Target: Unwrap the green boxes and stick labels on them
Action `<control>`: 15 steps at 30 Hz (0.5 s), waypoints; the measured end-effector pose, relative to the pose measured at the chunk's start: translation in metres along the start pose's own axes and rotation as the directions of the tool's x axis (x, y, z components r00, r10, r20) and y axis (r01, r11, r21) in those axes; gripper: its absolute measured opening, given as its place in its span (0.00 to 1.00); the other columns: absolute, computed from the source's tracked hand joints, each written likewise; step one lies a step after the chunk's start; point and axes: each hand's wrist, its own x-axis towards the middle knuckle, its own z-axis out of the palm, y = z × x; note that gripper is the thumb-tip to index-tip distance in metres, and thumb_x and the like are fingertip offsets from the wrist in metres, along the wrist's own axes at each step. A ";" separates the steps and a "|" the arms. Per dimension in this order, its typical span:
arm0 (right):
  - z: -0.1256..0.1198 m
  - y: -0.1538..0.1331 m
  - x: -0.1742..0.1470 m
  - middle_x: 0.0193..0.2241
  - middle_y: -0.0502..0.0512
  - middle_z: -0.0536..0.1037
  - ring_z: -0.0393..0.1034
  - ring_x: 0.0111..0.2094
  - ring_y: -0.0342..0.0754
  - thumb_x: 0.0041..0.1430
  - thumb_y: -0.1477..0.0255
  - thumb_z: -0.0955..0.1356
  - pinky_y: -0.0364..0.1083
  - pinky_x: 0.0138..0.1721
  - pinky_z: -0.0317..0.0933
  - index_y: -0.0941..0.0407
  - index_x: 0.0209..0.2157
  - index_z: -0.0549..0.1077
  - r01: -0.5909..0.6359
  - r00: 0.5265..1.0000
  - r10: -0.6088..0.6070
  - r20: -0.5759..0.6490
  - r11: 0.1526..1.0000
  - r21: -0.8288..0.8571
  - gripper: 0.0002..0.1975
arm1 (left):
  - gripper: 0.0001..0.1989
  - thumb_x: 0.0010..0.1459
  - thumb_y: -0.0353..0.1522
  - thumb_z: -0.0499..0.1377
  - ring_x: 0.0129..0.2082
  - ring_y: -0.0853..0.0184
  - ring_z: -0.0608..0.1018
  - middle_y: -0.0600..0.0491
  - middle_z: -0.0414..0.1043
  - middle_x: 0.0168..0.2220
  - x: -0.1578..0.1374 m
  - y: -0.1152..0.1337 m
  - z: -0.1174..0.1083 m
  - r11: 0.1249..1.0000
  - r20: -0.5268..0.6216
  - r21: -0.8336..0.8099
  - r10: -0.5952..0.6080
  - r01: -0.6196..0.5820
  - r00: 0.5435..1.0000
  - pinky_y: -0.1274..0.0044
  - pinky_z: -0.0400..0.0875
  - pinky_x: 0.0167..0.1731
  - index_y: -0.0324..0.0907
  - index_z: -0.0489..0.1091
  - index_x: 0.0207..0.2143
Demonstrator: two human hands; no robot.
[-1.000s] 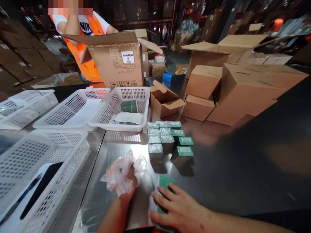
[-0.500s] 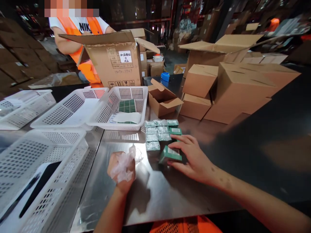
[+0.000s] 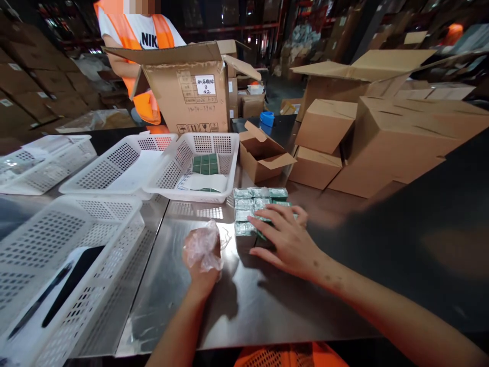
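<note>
My left hand is closed around a crumpled wad of clear plastic wrap, just left of a block of small green boxes. The boxes stand in rows on the metal table, with shiny film on many tops. My right hand reaches over the near right side of this block. Its thumb and fingers are around a small green box at the front row, which they mostly cover. Some boxes in the right column are hidden under the fingers.
White perforated baskets stand on the left; one basket holds green boxes and papers. An open small carton stands behind the block. Brown boxes are stacked at right. Across the table, a person in an orange vest stands behind a large open carton.
My right hand has moved the loose green box left against the block's front row. My left hand has shifted slightly right, still holding the wrap. The view has shifted slightly.
</note>
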 end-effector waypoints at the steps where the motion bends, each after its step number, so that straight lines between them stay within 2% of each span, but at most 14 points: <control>1: 0.004 -0.003 0.004 0.53 0.61 0.73 0.61 0.56 0.62 0.63 0.64 0.74 0.60 0.53 0.46 0.57 0.56 0.69 0.036 0.999 -0.036 -0.008 0.999 0.007 0.23 | 0.10 0.53 0.40 0.63 0.23 0.62 0.75 0.53 0.70 0.23 -0.001 0.000 0.001 1.000 -0.005 -0.025 -0.011 0.010 1.000 0.68 0.73 0.25 0.44 0.68 0.27; 3: 0.015 -0.007 0.010 0.43 0.55 0.78 0.66 0.49 0.56 0.69 0.71 0.69 0.57 0.50 0.47 0.56 0.47 0.74 0.082 0.995 -0.079 -0.057 0.996 0.044 0.07 | 0.12 0.55 0.40 0.62 0.25 0.62 0.78 0.51 0.73 0.28 -0.002 0.001 0.003 0.997 -0.024 -0.073 -0.019 0.017 1.000 0.68 0.75 0.27 0.42 0.69 0.37; 4: 0.019 -0.007 0.012 0.38 0.52 0.78 0.68 0.45 0.53 0.71 0.73 0.66 0.56 0.48 0.47 0.55 0.41 0.75 0.088 0.992 -0.081 -0.093 0.994 0.067 0.04 | 0.16 0.55 0.40 0.62 0.26 0.62 0.78 0.50 0.75 0.30 -0.003 0.001 0.003 0.996 -0.024 -0.091 -0.025 0.023 0.999 0.69 0.76 0.28 0.40 0.68 0.42; 6: 0.024 -0.007 0.014 0.30 0.49 0.77 0.69 0.40 0.50 0.73 0.76 0.63 0.55 0.46 0.47 0.55 0.33 0.74 0.089 0.986 -0.074 -0.150 0.991 0.099 0.13 | 0.24 0.54 0.41 0.64 0.25 0.63 0.79 0.50 0.77 0.31 -0.003 0.002 0.002 0.994 0.014 -0.107 -0.026 0.028 1.000 0.70 0.76 0.27 0.38 0.67 0.50; 8: 0.024 -0.005 0.014 0.30 0.49 0.77 0.69 0.40 0.50 0.74 0.76 0.61 0.55 0.46 0.48 0.56 0.32 0.73 0.087 0.984 -0.070 -0.165 0.991 0.102 0.15 | 0.26 0.51 0.40 0.67 0.25 0.64 0.79 0.51 0.78 0.31 -0.002 0.004 0.002 0.992 0.132 -0.120 -0.024 0.040 0.991 0.72 0.76 0.27 0.39 0.70 0.50; 10: 0.022 -0.003 0.015 0.34 0.52 0.79 0.70 0.44 0.50 0.75 0.74 0.61 0.53 0.47 0.50 0.56 0.34 0.72 0.108 0.983 -0.091 -0.157 0.989 0.105 0.15 | 0.28 0.47 0.37 0.70 0.28 0.63 0.81 0.51 0.80 0.34 -0.003 0.007 0.002 0.984 0.293 -0.148 -0.051 0.098 0.955 0.72 0.78 0.30 0.41 0.71 0.51; 12: 0.021 -0.001 0.016 0.37 0.55 0.79 0.71 0.45 0.50 0.76 0.73 0.59 0.51 0.45 0.54 0.57 0.35 0.71 0.131 0.980 -0.111 -0.164 0.984 0.123 0.15 | 0.33 0.43 0.33 0.73 0.34 0.61 0.82 0.50 0.82 0.39 -0.005 0.009 0.005 0.966 0.434 -0.163 -0.112 0.200 0.894 0.72 0.79 0.35 0.42 0.71 0.53; 15: 0.019 0.003 0.022 0.32 0.52 0.79 0.73 0.34 0.46 0.75 0.76 0.58 0.47 0.38 0.58 0.57 0.34 0.70 0.186 0.966 -0.148 -0.212 0.967 0.173 0.15 | 0.32 0.43 0.30 0.73 0.38 0.59 0.83 0.51 0.82 0.41 -0.008 0.008 0.011 0.941 0.533 -0.115 -0.212 0.318 0.819 0.70 0.79 0.38 0.46 0.72 0.53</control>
